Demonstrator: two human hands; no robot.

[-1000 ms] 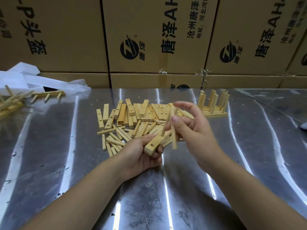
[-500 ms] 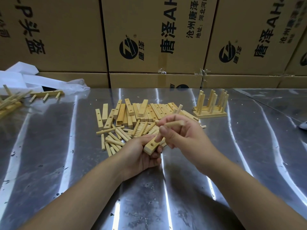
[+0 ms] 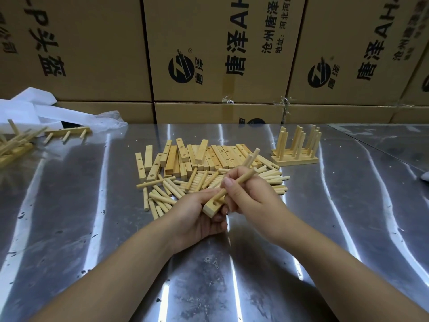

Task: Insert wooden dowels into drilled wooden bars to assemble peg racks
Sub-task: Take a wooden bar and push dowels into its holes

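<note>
On the steel bench [image 3: 69, 205] the left hand [image 3: 197, 219] grips a drilled wooden bar [image 3: 211, 208], and the right hand [image 3: 253, 194] pinches a dowel [image 3: 234, 185] whose lower end meets the bar's end hole. A second dowel [image 3: 251, 156] sticks up from behind the right hand's fingers. Just beyond lie loose dowels [image 3: 162, 196] and drilled bars [image 3: 209, 156], with finished peg racks [image 3: 294, 156] to their right.

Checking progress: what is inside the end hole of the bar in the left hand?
The tip of a dowel held by the right hand. Its depth is hidden inside the bar.
</note>
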